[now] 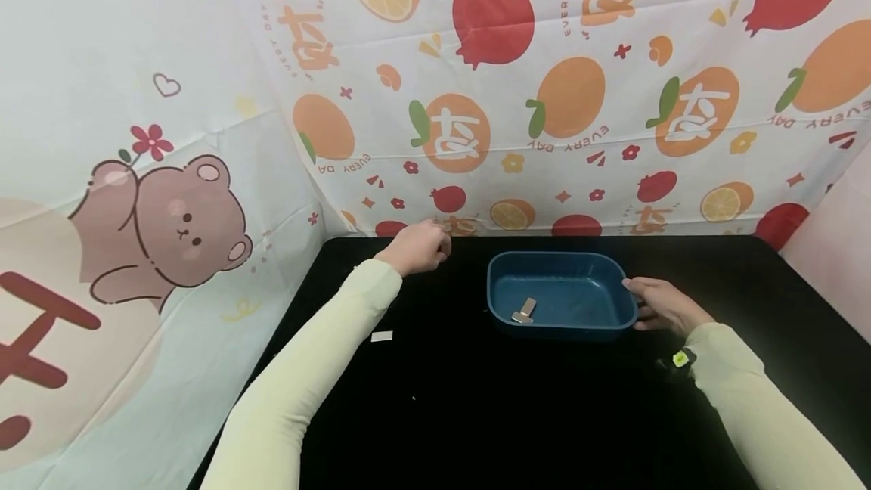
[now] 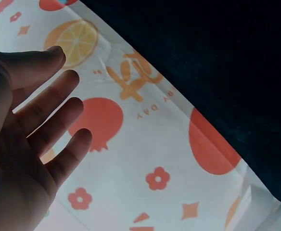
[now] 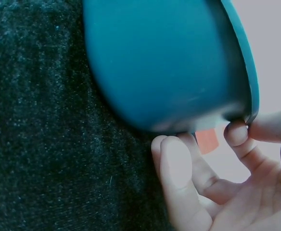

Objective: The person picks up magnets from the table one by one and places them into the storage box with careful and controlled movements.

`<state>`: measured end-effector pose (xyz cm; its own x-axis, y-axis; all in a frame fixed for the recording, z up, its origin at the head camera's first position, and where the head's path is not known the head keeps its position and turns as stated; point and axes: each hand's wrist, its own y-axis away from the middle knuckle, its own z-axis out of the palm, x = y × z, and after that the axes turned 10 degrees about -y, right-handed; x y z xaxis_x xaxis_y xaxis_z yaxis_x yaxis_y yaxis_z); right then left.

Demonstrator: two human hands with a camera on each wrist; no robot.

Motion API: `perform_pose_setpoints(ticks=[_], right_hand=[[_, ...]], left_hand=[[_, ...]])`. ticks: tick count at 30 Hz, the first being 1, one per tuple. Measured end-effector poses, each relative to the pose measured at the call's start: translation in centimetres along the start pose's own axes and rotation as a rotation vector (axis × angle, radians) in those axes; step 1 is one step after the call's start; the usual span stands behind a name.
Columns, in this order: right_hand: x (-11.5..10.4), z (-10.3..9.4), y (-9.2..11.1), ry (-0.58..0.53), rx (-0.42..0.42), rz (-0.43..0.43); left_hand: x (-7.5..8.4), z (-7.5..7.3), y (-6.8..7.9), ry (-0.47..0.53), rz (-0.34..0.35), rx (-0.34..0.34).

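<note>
1. The right hand (image 1: 663, 306) gripped the right end of a blue basin (image 1: 578, 297), thumb at the rim and fingers curled against its outer side.
2. The left hand (image 1: 416, 246) held nothing – fingers loosely bent and parted, thumb apart – near the table's far edge, left of the basin.
3. Two small brownish pieces (image 1: 523, 317) lay touching in the basin's near left corner.
4. The basin was on the black table (image 1: 510, 414), whose surface looked short-napped in the right wrist view; a small white piece (image 1: 382, 336) lay on its left part, near the left sleeve (image 1: 306, 392).
5. Behind the table hung a white cloth (image 1: 503, 97) printed with oranges and red fruit – creased across. A pale bear-print cloth (image 1: 272, 165) covered the left side, a pinkish one (image 1: 833, 248) the right.
</note>
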<state>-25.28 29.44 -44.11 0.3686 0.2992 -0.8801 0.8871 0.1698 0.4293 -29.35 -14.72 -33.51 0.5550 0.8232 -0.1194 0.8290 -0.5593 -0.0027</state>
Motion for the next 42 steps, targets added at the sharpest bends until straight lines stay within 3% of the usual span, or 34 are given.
perform_pose_setpoints(ticks=[13,34,42], right_hand=[[0.4,0.1,0.1,0.001,0.002,0.003],[0.3,0.0,0.1,-0.016,0.008,-0.009],[0.2,0.2,0.0,-0.004,0.008,-0.013]], left_hand=[[-3.2,2.1,2.8,0.046,-0.04,0.006],[-8.0,6.5,8.4,0.168,-0.158,0.004],[-8.5,7.6,9.6,0.152,-0.191,0.0]])
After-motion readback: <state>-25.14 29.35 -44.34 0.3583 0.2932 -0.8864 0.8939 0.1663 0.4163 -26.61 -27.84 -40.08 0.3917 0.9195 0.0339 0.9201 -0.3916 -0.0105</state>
